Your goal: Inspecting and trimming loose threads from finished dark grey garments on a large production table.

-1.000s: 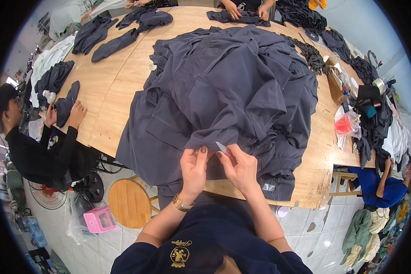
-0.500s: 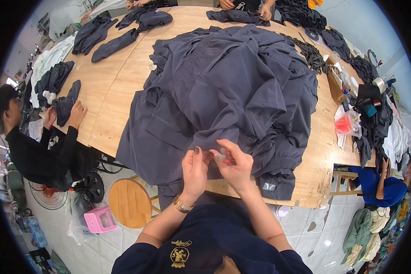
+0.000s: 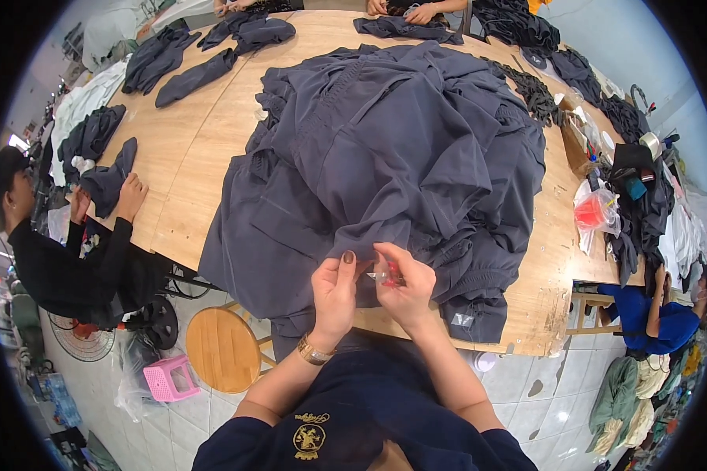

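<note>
A large heap of dark grey garments (image 3: 385, 157) with gathered elastic waistbands lies in front of me. At its near edge my left hand (image 3: 335, 294) is closed, thumb and fingers pinching a fold of dark grey cloth. Close beside it, almost touching, my right hand (image 3: 405, 290) curls around small red thread snips (image 3: 393, 275). Their short metal tips point toward the left fingers. The thumb and forefinger of the right hand also rest at the cloth's edge. My palms hide the lower part of the snips and of the pinched cloth.
The heap sits on a wooden table (image 3: 184, 177). At the left, a co-worker (image 3: 63, 259) handles a dark garment; other people's hands (image 3: 424, 12) work at the far edge. A bag with red contents (image 3: 593, 210) lies right. A round stool (image 3: 224, 349) and pink plastic stool (image 3: 171, 379) stand left.
My right hand has turned slightly, so the metal tips of the snips show more clearly. My left hand has barely shifted. Across the table, a co-worker's hands have moved closer together.
</note>
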Tool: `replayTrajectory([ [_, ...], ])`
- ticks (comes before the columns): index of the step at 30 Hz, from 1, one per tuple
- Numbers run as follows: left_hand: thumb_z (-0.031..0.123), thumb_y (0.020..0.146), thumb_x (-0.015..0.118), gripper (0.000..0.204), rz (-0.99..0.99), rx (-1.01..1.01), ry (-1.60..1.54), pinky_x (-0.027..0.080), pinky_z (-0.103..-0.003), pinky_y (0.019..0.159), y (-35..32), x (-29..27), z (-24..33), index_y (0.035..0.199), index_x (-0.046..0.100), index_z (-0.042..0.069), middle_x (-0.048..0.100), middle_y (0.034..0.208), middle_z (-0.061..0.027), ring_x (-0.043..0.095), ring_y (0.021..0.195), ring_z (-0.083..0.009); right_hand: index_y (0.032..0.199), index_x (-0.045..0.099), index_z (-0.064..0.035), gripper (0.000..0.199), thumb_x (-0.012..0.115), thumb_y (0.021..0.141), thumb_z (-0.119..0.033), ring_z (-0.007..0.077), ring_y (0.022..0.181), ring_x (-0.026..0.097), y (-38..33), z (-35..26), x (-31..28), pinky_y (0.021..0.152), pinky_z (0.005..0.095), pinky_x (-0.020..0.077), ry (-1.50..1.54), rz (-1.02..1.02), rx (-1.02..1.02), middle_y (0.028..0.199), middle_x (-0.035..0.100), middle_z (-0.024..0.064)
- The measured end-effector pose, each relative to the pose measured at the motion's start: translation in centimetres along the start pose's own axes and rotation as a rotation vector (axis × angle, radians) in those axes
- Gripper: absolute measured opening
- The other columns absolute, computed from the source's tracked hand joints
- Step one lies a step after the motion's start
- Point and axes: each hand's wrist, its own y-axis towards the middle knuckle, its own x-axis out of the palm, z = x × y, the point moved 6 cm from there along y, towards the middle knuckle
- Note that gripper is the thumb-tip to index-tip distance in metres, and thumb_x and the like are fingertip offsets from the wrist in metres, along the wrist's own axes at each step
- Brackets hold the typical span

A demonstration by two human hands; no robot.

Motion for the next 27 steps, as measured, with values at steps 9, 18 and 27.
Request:
replayTrajectory([
  [9, 0.019, 0.094, 0.054, 0.025, -0.015, 0.048, 0.188, 0.042, -0.019, 0.066, -0.4, -1.7, -0.5, 0.093, 0.063, -0.004, 0.065, 0.086, -0.0035, 0.054, 0.074, -0.0052, 0.092, 0.061, -0.0015, 0.030, 0.066, 0.064, 0.006, 0.0157, 0.044, 0.051, -0.1, -1.0, 0.1, 0.045, 0.0258, 0.0392, -0.168, -0.059, -0.227, 0.061, 0.057, 0.0049],
  [18, 0.015, 0.094, 0.052, 0.019, 0.009, -0.021, 0.023, 0.046, -0.021, 0.066, -0.2, -0.2, 0.1, 0.092, 0.058, -0.002, 0.063, 0.086, -0.0045, 0.057, 0.073, -0.0069, 0.091, 0.061, -0.0012, 0.030, 0.067, 0.063, 0.006, 0.0174, 0.044, 0.051, 0.0, -0.7, -0.5, 0.044, 0.0270, 0.0392, -0.150, 0.005, -0.193, 0.062, 0.057, 0.0034],
  [27, 0.014, 0.094, 0.052, 0.018, -0.019, -0.015, 0.049, 0.047, -0.020, 0.071, -0.4, -1.7, -0.8, 0.095, 0.059, -0.003, 0.063, 0.089, -0.0052, 0.057, 0.077, -0.0068, 0.091, 0.059, -0.0019, 0.032, 0.066, 0.060, -0.005, 0.0136, 0.047, 0.052, 0.0, -1.3, 0.1, 0.046, 0.0263, 0.0346, -0.339, -0.115, -0.312, 0.062, 0.056, -0.0004],
])
